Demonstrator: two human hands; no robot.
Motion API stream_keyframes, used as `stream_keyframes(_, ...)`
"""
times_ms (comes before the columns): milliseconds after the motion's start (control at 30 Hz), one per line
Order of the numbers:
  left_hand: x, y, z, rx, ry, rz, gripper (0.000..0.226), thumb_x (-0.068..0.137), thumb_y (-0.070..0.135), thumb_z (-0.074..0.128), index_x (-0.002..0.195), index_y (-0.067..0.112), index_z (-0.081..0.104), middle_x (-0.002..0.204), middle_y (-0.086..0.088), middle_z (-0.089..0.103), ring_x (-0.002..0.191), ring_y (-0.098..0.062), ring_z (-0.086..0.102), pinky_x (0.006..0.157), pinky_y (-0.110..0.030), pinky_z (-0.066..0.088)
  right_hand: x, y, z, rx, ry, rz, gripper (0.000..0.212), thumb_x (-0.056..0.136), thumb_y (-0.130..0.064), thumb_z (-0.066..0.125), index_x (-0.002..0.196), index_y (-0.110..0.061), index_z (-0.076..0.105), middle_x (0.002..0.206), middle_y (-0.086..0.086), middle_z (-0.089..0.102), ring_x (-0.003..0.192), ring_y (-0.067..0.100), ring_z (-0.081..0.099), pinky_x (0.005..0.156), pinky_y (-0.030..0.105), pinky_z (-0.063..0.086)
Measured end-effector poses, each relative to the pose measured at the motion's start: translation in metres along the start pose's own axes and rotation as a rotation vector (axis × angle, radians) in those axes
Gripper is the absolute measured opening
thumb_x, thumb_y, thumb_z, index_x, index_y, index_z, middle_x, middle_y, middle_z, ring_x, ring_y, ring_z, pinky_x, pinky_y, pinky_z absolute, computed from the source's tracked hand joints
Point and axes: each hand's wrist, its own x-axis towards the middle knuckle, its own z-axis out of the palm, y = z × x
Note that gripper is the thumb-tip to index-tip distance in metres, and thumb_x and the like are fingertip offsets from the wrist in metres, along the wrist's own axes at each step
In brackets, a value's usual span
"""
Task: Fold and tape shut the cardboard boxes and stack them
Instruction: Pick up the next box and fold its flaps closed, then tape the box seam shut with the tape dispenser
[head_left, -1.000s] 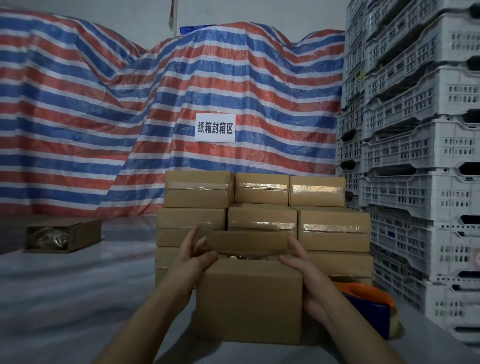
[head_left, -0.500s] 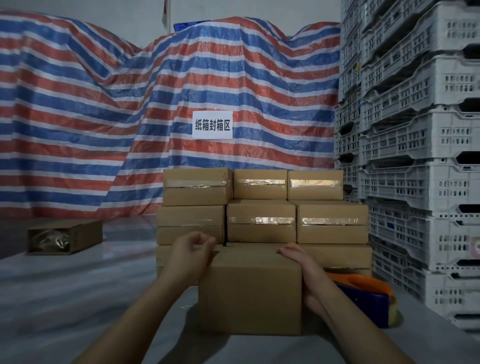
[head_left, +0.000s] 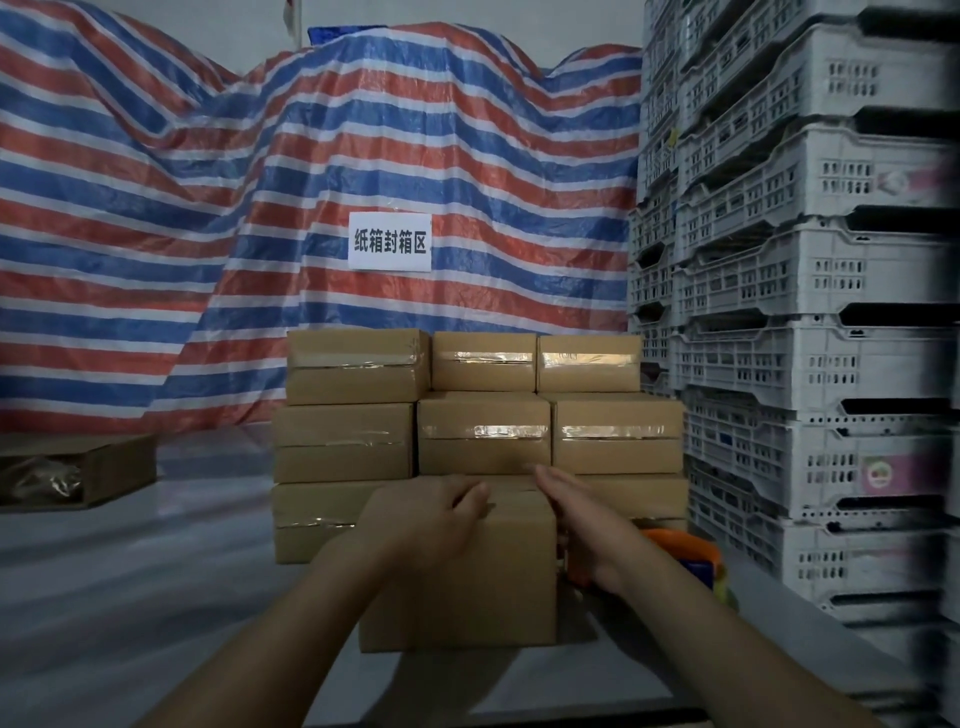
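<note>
Standing at the table (head_left: 130, 597), the person has a small box (head_left: 457, 582) right in front of them. The left hand (head_left: 431, 519) lies on its top with fingers bent over the near edge, pressing down, I'd judge to keep the folded flaps closed. The right hand (head_left: 582, 519) is flat and open, fingers straight, its edge along the box's right top edge, holding nothing; it looks placed to flatten that side or to reach for tape. No tape shows on this box from here, so sealing seems not yet done. What is inside it is hidden by the closed flaps.

Just right of the box, partly behind the right wrist, sits a tape gun (head_left: 691, 556), orange and blue, close enough to grab.

Behind the box stands the stack (head_left: 483, 415), three tiers of sealed cartons with shiny tape strips across their fronts; the box in hand likely joins them once taped.

Off to the left, an open box (head_left: 78, 470) lies on its side with crinkled clear plastic showing inside. To the right, grey crates (head_left: 805, 312) rise in tall piles; their contents cannot be made out. At the back hangs a striped tarp (head_left: 208, 208) bearing a white sign (head_left: 389, 241).
</note>
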Motion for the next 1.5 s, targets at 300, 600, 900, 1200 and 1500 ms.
stream_keyframes(300,0.001,0.001,-0.01,-0.149,-0.119,-0.065,0.053,0.106,0.043,0.009,0.143,0.032,0.046,0.143,-0.003,0.051,0.128,-0.021,0.047,0.101,-0.035,0.036,-0.031,0.028,-0.086,-1.439,0.604,-0.358,0.047,0.09,-0.065,0.049,0.106,-0.022,0.06,0.105,-0.001,0.064,0.093,0.016,0.062,0.074,0.031,0.046)
stream_keyframes(600,0.004,-0.007,-0.016,-0.404,-0.085,-0.081,0.038,0.104,0.041,0.039,0.113,0.018,0.068,0.097,0.001,0.066,0.096,-0.016,0.061,0.085,-0.032,0.048,-0.027,0.048,-0.081,-1.534,0.584,-0.261,0.066,0.083,-0.086,0.03,0.064,-0.026,0.053,0.057,-0.011,0.051,0.049,0.003,0.046,0.05,0.026,0.032)
stream_keyframes(900,0.005,-0.007,-0.023,-0.678,0.058,-0.202,0.053,0.104,0.051,0.027,0.138,0.018,0.053,0.128,-0.005,0.06,0.12,-0.021,0.055,0.106,-0.036,0.04,-0.014,-0.034,-0.084,-0.575,0.559,-0.203,0.09,0.063,-0.087,0.046,0.072,-0.001,0.071,0.062,0.017,0.067,0.064,0.035,0.067,0.06,0.035,0.046)
stream_keyframes(1200,0.007,-0.011,-0.036,-1.242,0.113,-0.44,0.069,0.105,0.052,0.017,0.113,0.007,0.068,0.118,-0.011,0.069,0.115,-0.022,0.06,0.101,-0.035,0.039,0.022,-0.116,0.004,-0.359,-0.085,-0.224,0.066,0.073,-0.069,0.064,0.109,-0.013,0.069,0.085,0.013,0.076,0.068,0.022,0.073,0.063,0.03,0.058)
stream_keyframes(1500,0.004,-0.019,-0.048,-1.444,0.048,-0.402,0.053,0.107,0.04,0.025,0.134,0.004,0.054,0.122,-0.014,0.067,0.103,-0.016,0.061,0.116,-0.04,0.02,0.037,-0.116,0.02,-0.513,-0.169,-0.273,0.081,0.061,-0.077,0.063,0.103,-0.008,0.071,0.084,0.016,0.076,0.066,0.022,0.07,0.067,0.03,0.056)
